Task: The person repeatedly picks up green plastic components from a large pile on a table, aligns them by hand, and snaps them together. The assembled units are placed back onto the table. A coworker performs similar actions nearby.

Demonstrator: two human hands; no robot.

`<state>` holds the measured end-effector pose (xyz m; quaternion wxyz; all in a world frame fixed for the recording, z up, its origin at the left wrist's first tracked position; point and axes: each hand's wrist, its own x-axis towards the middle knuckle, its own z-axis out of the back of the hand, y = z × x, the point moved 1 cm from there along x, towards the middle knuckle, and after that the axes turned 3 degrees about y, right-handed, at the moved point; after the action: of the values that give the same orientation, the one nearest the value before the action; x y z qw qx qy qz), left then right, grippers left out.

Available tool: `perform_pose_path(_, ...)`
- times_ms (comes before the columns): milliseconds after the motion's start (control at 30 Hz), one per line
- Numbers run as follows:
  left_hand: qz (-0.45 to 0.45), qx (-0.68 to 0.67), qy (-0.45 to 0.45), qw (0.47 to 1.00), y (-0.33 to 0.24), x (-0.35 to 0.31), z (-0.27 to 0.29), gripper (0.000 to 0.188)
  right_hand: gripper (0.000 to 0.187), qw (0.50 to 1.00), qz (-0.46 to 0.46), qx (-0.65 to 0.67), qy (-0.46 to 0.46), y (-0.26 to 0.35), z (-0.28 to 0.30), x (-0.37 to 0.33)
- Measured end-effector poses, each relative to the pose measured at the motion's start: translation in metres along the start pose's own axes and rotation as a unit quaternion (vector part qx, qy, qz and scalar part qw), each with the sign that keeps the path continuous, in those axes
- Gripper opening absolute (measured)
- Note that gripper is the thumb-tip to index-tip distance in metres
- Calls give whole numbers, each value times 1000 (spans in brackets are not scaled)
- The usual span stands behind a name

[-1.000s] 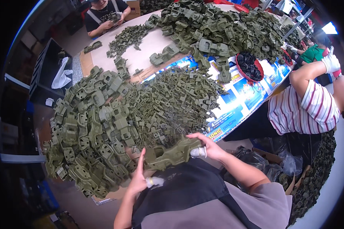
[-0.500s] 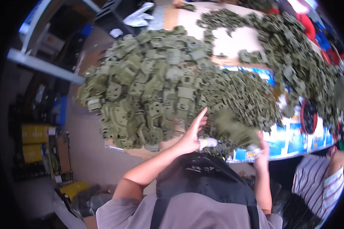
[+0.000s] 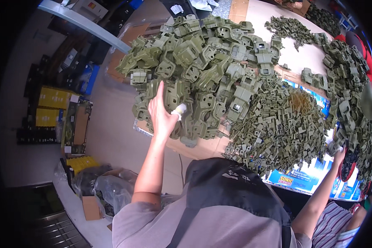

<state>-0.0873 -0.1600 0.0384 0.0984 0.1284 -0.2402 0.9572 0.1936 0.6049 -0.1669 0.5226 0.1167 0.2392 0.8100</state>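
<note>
The left hand is spread, fingers straight and pointing away from the body, thumb out to the right in a white covering. It is over the near left part of a heap of large green shells; whether it touches one cannot be told. The right hand reaches far out to the right, beside a red-rimmed basket, its fingertips at some green pieces; its grip is too small to make out.

The shells are olive, dull-surfaced and hollow, with curved sides, square openings and small round holes. They lie overlapping on the left of the table. Many near the left hand have their long axes running from the near edge away, leaning right at the far end; others lie crosswise. Which end is the front cannot be told.

Right of them is a dense heap of small green parts, then a blue printed sheet. Cardboard shows at the near edge, close to the black apron.
</note>
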Motion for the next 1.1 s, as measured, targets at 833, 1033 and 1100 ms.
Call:
perform_pose_path(833,-125,-453,352,810,-85,-105,-113,107,76,756,-5,513,405,278,-77,-417)
perform_pose_path(1033,-56,-500,411,760,-103,-122,-117,113,82,847,266,301,348,286,-70,-418)
perform_pose_path(1100,-138,-418,385,811,-87,-118,-116,111,78,823,233,323,405,291,-61,-410)
